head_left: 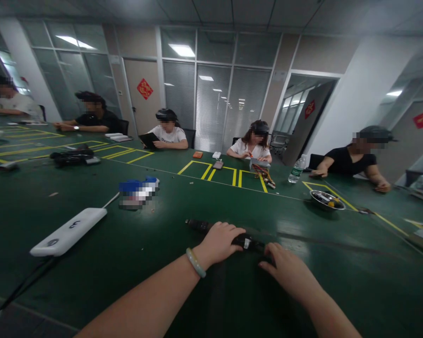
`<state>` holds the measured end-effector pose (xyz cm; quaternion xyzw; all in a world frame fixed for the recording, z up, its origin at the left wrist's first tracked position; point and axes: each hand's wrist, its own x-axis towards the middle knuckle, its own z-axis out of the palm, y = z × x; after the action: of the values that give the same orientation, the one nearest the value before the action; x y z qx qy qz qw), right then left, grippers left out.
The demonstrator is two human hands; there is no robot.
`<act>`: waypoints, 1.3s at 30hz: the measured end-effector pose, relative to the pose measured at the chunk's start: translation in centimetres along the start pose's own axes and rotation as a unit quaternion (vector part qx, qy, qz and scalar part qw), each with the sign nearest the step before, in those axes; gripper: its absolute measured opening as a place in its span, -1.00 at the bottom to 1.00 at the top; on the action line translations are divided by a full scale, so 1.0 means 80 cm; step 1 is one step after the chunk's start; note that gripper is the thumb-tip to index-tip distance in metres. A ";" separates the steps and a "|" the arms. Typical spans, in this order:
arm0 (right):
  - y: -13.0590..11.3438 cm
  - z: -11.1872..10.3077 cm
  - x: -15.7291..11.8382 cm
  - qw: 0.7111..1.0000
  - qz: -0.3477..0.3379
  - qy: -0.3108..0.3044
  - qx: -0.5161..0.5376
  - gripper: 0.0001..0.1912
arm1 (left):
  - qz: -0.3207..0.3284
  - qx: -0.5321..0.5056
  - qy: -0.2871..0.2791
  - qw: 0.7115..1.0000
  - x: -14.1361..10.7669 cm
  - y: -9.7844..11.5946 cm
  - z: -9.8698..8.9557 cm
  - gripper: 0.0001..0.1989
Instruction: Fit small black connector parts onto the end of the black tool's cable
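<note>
A long, slim black rod-like object [198,225] lies slantwise on the green tabletop in front of me. It has a narrow tip at its left end and a small white label near the middle; its exact kind is unclear. My left hand [220,241], with a pale green bangle on the wrist, is closed over its middle and hides part of it. At the object's right end, my right hand [284,265] has its fingers curled on it, thumb below. The end under those fingers is hidden.
To the left lies a white power strip [70,232] with a black cable. A metal bowl of small parts [327,201] and a water bottle [296,170] stand right. Yellow tape [234,178] marks the table [155,286]. Several people sit along the far side.
</note>
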<state>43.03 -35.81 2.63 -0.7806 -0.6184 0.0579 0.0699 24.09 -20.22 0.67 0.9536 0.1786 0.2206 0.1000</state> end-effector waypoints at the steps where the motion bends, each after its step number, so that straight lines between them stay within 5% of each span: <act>1: 0.002 0.000 -0.001 1.000 0.012 -0.012 0.005 -0.80 | -0.002 0.001 -0.002 1.000 -0.001 -0.002 -0.001 -0.50; 9: -0.002 -0.023 -0.020 0.989 0.017 -0.123 0.083 -0.77 | -0.025 0.005 -0.011 1.000 -0.010 -0.009 -0.016 -0.55; 17: 0.032 -0.023 -0.031 0.968 0.086 -0.187 0.146 -0.77 | -0.037 -0.003 -0.030 0.999 -0.008 -0.007 -0.019 -0.56; 20: 0.050 -0.017 -0.016 0.975 0.132 -0.126 0.123 -0.73 | -0.041 -0.007 -0.032 0.999 -0.008 -0.007 -0.019 -0.56; 24: 0.070 -0.019 0.006 0.980 0.191 0.034 0.050 -0.66 | -0.041 -0.005 -0.043 0.998 -0.008 -0.004 -0.019 -0.57; 27: 0.069 -0.017 0.021 0.972 0.176 0.159 0.000 -0.59 | -0.042 -0.005 -0.046 0.998 -0.008 -0.002 -0.022 -0.57; 30: 0.057 -0.012 0.031 0.967 0.135 0.216 -0.006 -0.58 | -0.037 -0.005 -0.049 0.998 -0.009 -0.002 -0.025 -0.58; 39: 0.009 -0.003 0.016 1.000 -0.009 0.023 -0.009 -0.71 | -0.033 0.027 -0.026 0.999 -0.019 0.002 -0.025 -0.50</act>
<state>44.02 -34.72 2.75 -0.7766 -0.6243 0.0335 0.0776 21.96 -20.70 1.93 0.9550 0.2131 0.1873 0.0862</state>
